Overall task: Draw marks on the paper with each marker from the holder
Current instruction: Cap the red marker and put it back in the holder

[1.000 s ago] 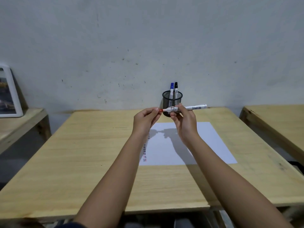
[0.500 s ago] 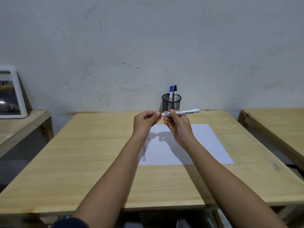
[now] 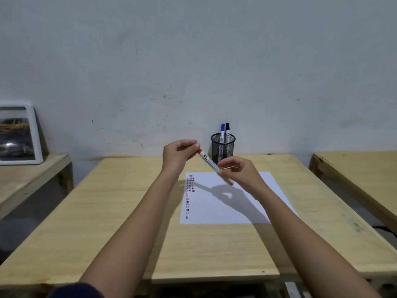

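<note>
Above the white paper (image 3: 232,207), both my hands hold a white marker with a red end (image 3: 208,160), tilted diagonally. My left hand (image 3: 179,154) pinches its red end, up and to the left. My right hand (image 3: 240,172) grips the barrel lower right, hiding its rear part. Whether the cap is on or off I cannot tell. Columns of short red, blue and black dashes (image 3: 190,191) run down the paper's left edge. Behind the hands, the black mesh holder (image 3: 223,148) stands at the table's far edge, with a blue marker (image 3: 222,128) and a black marker (image 3: 227,127) upright in it.
The paper lies on a light wooden table (image 3: 129,222) against a grey wall. A framed picture (image 3: 18,134) leans on a lower table at the left. Another wooden table (image 3: 361,173) stands at the right, across a narrow gap.
The marker has swung from nearly level to a steep diagonal. My right hand dropped down and right along the barrel. My left hand stayed on the red end.
</note>
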{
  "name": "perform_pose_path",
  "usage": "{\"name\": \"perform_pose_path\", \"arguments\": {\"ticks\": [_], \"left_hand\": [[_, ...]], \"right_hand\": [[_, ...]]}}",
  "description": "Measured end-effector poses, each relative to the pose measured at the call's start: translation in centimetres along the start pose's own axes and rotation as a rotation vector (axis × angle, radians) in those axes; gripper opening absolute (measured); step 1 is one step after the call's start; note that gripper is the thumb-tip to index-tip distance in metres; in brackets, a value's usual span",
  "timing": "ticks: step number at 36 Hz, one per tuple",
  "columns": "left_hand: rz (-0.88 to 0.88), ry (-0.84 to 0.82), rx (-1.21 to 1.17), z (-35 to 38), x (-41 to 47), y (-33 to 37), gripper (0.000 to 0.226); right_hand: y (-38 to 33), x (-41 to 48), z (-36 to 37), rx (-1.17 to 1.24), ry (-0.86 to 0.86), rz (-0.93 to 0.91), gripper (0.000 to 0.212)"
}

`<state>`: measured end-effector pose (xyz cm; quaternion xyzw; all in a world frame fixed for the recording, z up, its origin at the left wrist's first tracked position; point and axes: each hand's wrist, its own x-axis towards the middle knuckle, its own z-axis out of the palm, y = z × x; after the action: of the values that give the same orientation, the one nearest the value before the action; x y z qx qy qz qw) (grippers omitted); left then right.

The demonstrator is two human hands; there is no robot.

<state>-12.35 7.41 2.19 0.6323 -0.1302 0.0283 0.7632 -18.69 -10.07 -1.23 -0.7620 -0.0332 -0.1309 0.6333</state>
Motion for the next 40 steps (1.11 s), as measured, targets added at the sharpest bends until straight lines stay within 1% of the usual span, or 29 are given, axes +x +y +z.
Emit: {"name": "perform_pose_path", "arguments": {"ticks": [2,4,8,10,13,16,18,20,22,25,26,31,36,40], "left_hand": [[0.022,-0.021,0.068,0.7,0.7,0.1,0.020],[0.049,-0.065,0.135,1.4,1.4,0.2,0.012],[0.113,-0.193,0.226,3.0,3.3,0.8,0.008],[0.148,-0.203,0.243,3.7,4.7,0.9,0.006],[0.174,-0.149,0.294,4.0,7.2,0.4,0.006],[0.138,-0.127,0.417,4.2,9.3,-1.4,0.016],[0.092,-0.147,0.532,4.3,10.3,-3.0,0.028],[0.036,-0.199,0.578,4.7,10.9,-4.6,0.041],[0.019,-0.252,0.606,5.2,11.2,-6.2,0.043],[0.012,-0.267,0.580,6.0,12.0,-8.4,0.031],[0.010,-0.258,0.565,6.2,12.2,-9.0,0.032],[0.007,-0.220,0.502,6.8,12.9,-11.2,0.049],[0.018,-0.216,0.457,6.9,13.1,-11.9,0.053],[0.013,-0.223,0.434,6.7,13.4,-12.2,0.053]], "right_hand": [[-0.3,0.8,0.2,-0.151,-0.040,-0.027,0.023],[-0.5,1.5,0.5,-0.258,-0.067,-0.061,0.023],[-1.5,3.8,0.3,-0.303,-0.059,-0.098,0.016],[-2.0,5.4,-0.3,-0.343,-0.029,-0.103,0.013],[-2.4,8.0,-1.6,-0.384,0.076,-0.140,0.011],[-2.6,10.8,-3.0,-0.325,0.228,-0.170,0.014],[-2.8,12.6,-3.6,-0.270,0.312,-0.198,0.009],[-2.7,14.3,-3.9,-0.277,0.389,-0.223,0.008],[-2.2,15.7,-3.8,-0.292,0.429,-0.226,0.009],[-0.9,17.5,-3.3,-0.336,0.417,-0.186,0.010],[-0.4,17.9,-3.1,-0.353,0.400,-0.169,0.010],[1.5,18.9,-2.1,-0.422,0.297,-0.074,0.022],[2.5,19.4,-1.4,-0.596,0.199,0.012,0.017],[2.6,19.7,-0.9,-0.649,0.207,0.022,0.011]]}}
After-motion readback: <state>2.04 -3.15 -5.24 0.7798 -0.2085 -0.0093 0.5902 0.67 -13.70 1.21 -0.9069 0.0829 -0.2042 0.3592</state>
